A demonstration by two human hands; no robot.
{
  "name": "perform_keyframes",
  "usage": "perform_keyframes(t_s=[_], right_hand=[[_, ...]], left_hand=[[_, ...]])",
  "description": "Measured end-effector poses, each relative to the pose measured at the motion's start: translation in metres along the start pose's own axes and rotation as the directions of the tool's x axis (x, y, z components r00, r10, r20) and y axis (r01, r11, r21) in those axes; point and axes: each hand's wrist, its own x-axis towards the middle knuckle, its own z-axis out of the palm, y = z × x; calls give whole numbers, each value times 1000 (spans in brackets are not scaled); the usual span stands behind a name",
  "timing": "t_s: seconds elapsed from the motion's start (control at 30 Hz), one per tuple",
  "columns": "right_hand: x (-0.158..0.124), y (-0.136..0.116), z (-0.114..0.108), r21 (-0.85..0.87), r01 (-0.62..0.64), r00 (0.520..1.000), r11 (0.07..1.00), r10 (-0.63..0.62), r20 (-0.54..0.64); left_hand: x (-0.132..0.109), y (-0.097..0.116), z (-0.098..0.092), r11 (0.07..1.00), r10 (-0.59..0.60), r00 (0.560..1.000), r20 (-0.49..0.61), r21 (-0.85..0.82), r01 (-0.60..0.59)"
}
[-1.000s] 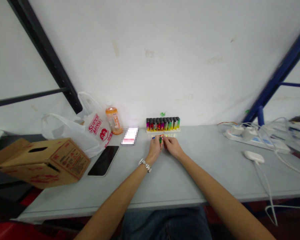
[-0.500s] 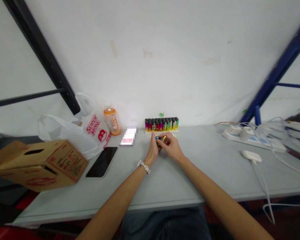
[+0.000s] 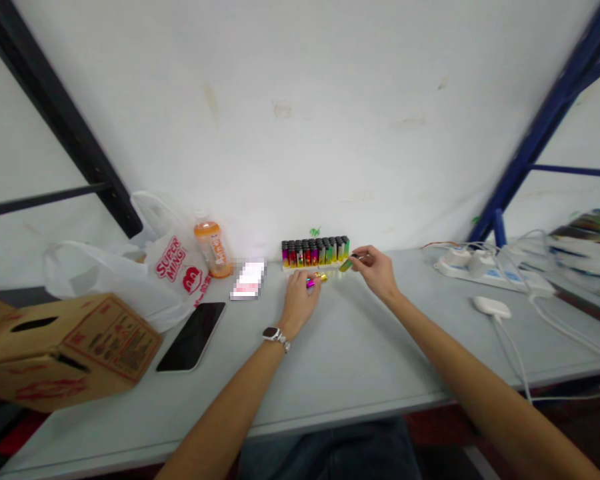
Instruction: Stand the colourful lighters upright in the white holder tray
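Note:
Rows of lighters (image 3: 313, 253) with black tops stand upright at the back of the table, in colours running from purple and red to green and yellow. They sit in a pale tray (image 3: 325, 269), of which only the front edge shows. My right hand (image 3: 376, 272) is closed on a green-yellow lighter (image 3: 347, 265), held tilted by its dark top at the right front of the rows. In front of the rows, my left hand (image 3: 300, 300) is closed around shiny lighters (image 3: 321, 277), purple and gold; its fingers hide part of them.
On the left are a cardboard box (image 3: 115, 350), a white plastic bag (image 3: 130, 280), a phone (image 3: 193, 337), an orange drink bottle (image 3: 213, 250) and a blurred-out bright rectangle (image 3: 249, 279). A power strip (image 3: 495, 275) with cables and a white charger (image 3: 492, 307) lie on the right.
My hands, close together before, are now apart. The right has moved right with a green-yellow lighter; the left has stayed in front of the rows with its lighters. The view has shifted slightly.

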Motion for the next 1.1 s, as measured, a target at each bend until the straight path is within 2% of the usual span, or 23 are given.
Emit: perform_keyframes(t_s=[0.07,0.17,0.37,0.57,0.7,0.83,1.0,1.1], right_hand=[[18,13,-11,-182,50,999,982,-53,-13],[44,32,-17,-342,124,992,932,-119,34],[70,52,-8,-400,200,976,894,-147,160],[74,57,-4,-402,178,975,898,-107,194],[75,55,-3,-412,183,974,893,-106,201],[69,52,0,-518,211,976,829,-145,165],[53,53,5,-659,137,989,739,-59,139],[48,55,4,-710,134,989,691,-51,137]], left_hand=[[1,-1,0,991,29,998,50,131,-35],[1,0,0,956,30,991,132,285,-67],[-2,0,-2,897,-6,976,216,434,-90],[-1,-5,-2,892,-26,968,248,444,-90],[1,-11,0,923,7,970,242,372,-99],[2,-17,4,956,25,975,219,279,-87],[1,-19,4,957,23,978,208,279,-82],[1,-17,3,948,19,975,219,307,-88]])
